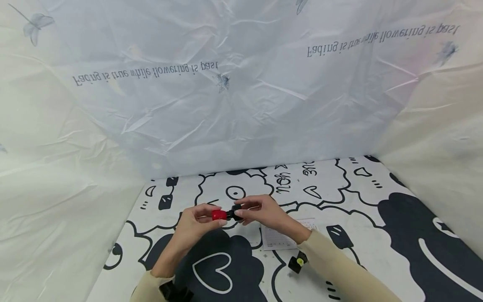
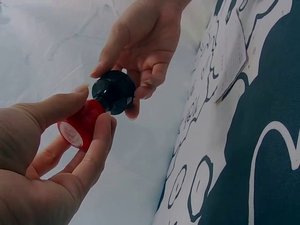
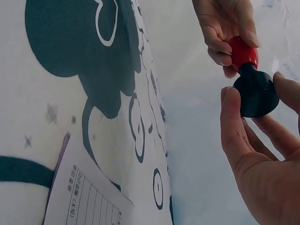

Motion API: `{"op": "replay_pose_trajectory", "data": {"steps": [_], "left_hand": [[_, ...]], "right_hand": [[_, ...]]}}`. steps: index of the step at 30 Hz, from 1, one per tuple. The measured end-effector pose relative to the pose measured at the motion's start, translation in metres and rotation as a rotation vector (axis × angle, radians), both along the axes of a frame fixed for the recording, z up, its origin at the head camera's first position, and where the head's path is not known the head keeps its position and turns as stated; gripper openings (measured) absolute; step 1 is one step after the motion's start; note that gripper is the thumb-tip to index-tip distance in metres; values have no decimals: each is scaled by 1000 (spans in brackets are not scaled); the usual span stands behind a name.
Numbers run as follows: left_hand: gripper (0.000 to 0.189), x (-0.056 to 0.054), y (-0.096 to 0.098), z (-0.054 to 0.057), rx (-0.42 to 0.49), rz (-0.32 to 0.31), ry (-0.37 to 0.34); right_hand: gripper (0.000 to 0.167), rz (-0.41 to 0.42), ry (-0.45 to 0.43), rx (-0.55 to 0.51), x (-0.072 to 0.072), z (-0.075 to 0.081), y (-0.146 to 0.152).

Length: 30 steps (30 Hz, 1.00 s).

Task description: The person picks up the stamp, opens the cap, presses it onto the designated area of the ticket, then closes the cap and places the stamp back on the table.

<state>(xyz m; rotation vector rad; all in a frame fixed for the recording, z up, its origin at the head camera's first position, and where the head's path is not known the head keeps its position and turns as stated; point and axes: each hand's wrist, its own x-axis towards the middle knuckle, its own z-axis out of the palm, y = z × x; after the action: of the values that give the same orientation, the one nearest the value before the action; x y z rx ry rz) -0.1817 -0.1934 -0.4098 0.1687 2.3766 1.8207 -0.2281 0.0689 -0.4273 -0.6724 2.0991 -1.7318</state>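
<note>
Pale printed sheeting (image 1: 241, 126) rises behind a surface (image 1: 366, 235) patterned in black-and-white cartoons, where a ruled paper sheet (image 1: 276, 240) lies. Above the surface is a red-and-black stamp-like object (image 1: 227, 214): the left hand (image 1: 191, 224) has its grip closed to the width of the red end, while the right hand (image 1: 266, 212) pinches the round black end between thumb and fingers

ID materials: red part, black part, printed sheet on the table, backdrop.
Red part: probably hard plastic, glossy; bright highlights on its curve.
Black part: likely plastic, maybe rubber or coated metal; smooth, with faint reflections.
Printed sheet: looks like paper, matte; thin edge, no glare.
Backdrop: likely thin plastic film, satin sheen; sharp creases catch light.
</note>
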Motion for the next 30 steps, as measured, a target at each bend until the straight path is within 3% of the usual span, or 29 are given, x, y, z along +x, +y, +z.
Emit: {"op": "replay_pose_trajectory", "data": {"steps": [11,30], "left_hand": [[45,3,-1,-2,16,1,28],[39,4,-5,-7,-48,-70,129]], "right_hand": [[45,-19,-3,-21,2,2,-3],[40,40,47,-72,8,-2,-1]]}}
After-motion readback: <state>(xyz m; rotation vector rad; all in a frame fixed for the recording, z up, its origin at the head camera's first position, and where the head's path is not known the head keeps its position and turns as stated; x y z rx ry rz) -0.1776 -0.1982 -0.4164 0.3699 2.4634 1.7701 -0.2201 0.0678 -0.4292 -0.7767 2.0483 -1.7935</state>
